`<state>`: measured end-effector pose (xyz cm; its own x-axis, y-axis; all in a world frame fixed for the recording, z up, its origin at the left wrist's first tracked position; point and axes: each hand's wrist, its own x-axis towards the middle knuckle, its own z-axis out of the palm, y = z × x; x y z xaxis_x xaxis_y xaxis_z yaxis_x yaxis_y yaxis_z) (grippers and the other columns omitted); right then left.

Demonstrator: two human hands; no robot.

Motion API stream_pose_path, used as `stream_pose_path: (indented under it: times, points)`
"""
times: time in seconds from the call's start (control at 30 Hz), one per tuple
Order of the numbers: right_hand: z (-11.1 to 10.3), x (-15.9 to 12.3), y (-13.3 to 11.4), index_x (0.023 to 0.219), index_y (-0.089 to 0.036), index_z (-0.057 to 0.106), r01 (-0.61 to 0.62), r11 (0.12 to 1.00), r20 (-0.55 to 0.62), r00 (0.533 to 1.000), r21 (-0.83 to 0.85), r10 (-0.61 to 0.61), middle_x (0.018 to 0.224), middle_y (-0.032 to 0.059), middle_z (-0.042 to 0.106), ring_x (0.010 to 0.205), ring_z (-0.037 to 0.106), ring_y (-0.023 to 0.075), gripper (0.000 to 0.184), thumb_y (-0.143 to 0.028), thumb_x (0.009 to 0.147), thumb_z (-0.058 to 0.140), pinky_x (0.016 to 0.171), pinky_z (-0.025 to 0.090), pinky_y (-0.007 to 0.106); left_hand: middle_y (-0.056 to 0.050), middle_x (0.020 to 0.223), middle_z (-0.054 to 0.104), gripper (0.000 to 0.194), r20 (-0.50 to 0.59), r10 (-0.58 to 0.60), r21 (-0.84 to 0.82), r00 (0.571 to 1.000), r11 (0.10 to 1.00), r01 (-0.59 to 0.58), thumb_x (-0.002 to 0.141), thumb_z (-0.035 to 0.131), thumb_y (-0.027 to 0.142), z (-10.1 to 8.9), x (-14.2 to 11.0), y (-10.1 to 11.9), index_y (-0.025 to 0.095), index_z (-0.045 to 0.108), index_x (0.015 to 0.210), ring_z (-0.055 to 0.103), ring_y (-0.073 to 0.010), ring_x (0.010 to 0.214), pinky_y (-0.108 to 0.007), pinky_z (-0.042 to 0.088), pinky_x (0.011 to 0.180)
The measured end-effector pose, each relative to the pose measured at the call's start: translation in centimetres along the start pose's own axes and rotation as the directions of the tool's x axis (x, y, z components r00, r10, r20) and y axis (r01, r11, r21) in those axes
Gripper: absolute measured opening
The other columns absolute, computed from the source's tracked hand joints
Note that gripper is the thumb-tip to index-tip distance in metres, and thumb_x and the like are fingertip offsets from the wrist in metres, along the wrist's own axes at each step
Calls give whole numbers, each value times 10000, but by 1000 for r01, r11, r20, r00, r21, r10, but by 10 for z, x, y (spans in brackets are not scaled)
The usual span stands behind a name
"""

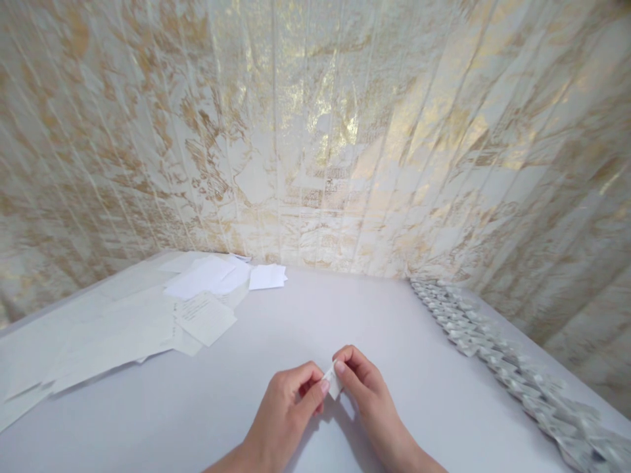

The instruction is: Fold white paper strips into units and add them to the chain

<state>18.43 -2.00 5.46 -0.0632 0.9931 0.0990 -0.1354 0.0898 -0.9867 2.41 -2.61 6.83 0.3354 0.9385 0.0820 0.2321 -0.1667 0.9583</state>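
Observation:
Between my two hands, a little above the tabletop, is a small folded piece of white paper (334,386). My left hand (290,410) pinches its left edge between thumb and curled fingers. On the other side, my right hand (367,387) grips the upper right part with thumb and forefinger. The fingertips cover portions of the paper, so its full folded shape is hidden.
The white table (315,315) carries overlapping paper sheets (113,328) on the left, some printed. Small white slips (267,276) lie at the back. Along the right edge runs a long row of folded paper pieces (507,364). A patterned curtain (315,131) hangs behind.

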Motion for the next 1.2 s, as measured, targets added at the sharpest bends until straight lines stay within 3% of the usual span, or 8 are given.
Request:
stream_pose_path:
  times: [0.27,0.37,0.5,0.63,0.73,0.87,1.03,1.2]
  points:
    - [0,-2,0,727,-208,553,-19,997,-13,1000,79,20,641,-42,468,612,424,144,412,-578,788,725,625,349,270,18,616,542,425,-16,19,-8,1000,1000,-19,952,434,488,0,-3,1,207,556,657,527,-163,624,-258,373,638]
    - [0,-1,1,705,-206,538,-6,998,-23,1000,69,8,637,-38,485,615,432,143,428,-574,775,744,621,355,273,27,636,554,347,-18,16,-7,1000,1000,-17,910,527,489,2,-2,0,208,588,715,508,-158,629,-253,369,629]
    - [1,-2,2,727,-204,554,-1,998,-11,1000,67,2,658,-41,483,628,437,137,390,-535,798,746,630,356,272,33,579,554,330,-66,-43,29,997,999,45,868,574,437,3,0,-1,212,538,630,474,-147,584,-254,351,599]
    - [0,-1,2,771,-200,593,-26,998,85,996,54,21,680,-20,559,640,479,148,381,-548,788,749,654,370,290,23,583,570,361,-72,-56,-3,996,998,56,896,522,467,2,1,-2,214,516,639,505,-152,580,-257,365,606]
    - [0,1,3,685,-199,559,-19,999,142,990,39,13,620,-8,585,605,496,152,415,-557,794,737,646,377,302,23,617,561,368,-66,-32,-43,997,999,29,920,494,488,1,2,-5,214,514,674,523,-154,608,-254,382,625]
    - [0,2,2,636,-197,545,-15,997,103,995,72,8,602,-2,590,575,492,143,427,-542,787,746,631,389,299,33,645,552,324,-30,-11,-97,999,995,8,915,521,480,3,3,-10,211,526,734,517,-149,625,-245,390,621]
    - [-5,2,4,565,-188,522,-90,994,-34,995,57,92,523,-38,487,534,391,112,487,-569,730,778,559,290,255,33,643,581,266,-29,-3,-28,1000,1000,2,909,531,389,1,3,-9,200,600,736,517,-145,620,-246,375,629]
    - [-6,3,6,550,-188,511,-133,987,-33,990,89,136,452,-80,376,482,291,91,517,-605,764,728,524,226,253,30,674,588,298,-35,23,-47,999,999,-25,948,479,412,-2,3,-5,209,578,754,543,-152,661,-249,385,663]
